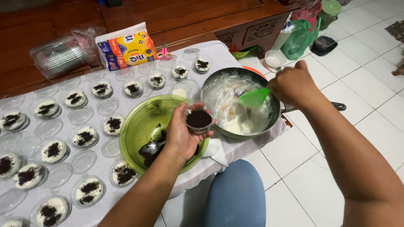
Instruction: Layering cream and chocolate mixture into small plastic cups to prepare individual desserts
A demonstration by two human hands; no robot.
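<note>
The left hand (pixel 179 134) is closed around a small clear cup (pixel 198 118) with dark crumbs in it. The cup is held up over the edge of a big green bowl (pixel 139 122). A metal spoon (pixel 150 148) lies inside that bowl with a few dark crumbs.

The right hand (pixel 294 86) is wrapped tight around the handle of a green spatula (pixel 254 98). The spatula's flat end is down in a metal pan (pixel 240 103) with white cream smeared all over its inside. The pan sits just beside the green bowl, at the table's edge.

All around on the white cloth (pixel 105 168) are lots of little cups of cream topped with dark crumbs (pixel 85 137). Loose clear lids (pixel 83 161) lie between them. At the back there is a yellow and blue snack packet (pixel 126 48), a pair of pink scissors (pixel 164 53) and a stack of clear lids in a bag (pixel 59 56). A blue stool (pixel 235 197) stands close to the table, right below the bowl. A green plastic bag (pixel 299 38) sits on the white tiled floor further off.
</note>
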